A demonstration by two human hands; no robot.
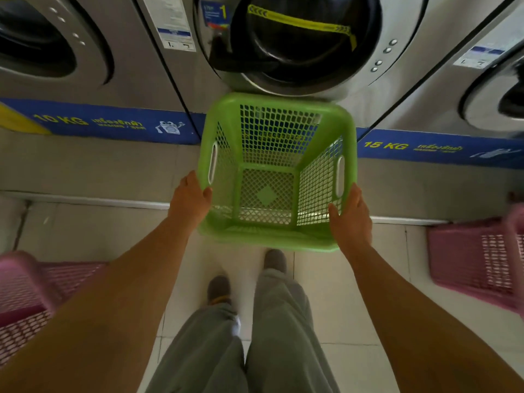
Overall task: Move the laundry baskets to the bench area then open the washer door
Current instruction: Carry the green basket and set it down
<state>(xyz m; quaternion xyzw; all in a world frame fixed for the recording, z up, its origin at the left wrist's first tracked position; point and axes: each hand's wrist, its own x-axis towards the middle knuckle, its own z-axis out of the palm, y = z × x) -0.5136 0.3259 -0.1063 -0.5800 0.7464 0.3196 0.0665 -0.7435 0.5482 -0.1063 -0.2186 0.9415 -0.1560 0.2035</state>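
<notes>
Head view — green mesh basket (pixel 276 171)

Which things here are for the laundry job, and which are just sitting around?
For the job:
- green basket, held by left hand and right hand
- pink basket at left
- pink basket at right
- middle washer door

Just there:
- left washer
- right washer
- blue 10 KG strip

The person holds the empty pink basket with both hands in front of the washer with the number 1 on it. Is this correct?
Not quite: the head view shows the held basket is green, not pink. Both hands, left hand and right hand, hold the empty green basket before the number 1 washer. The pink baskets sit at the sides.
</notes>
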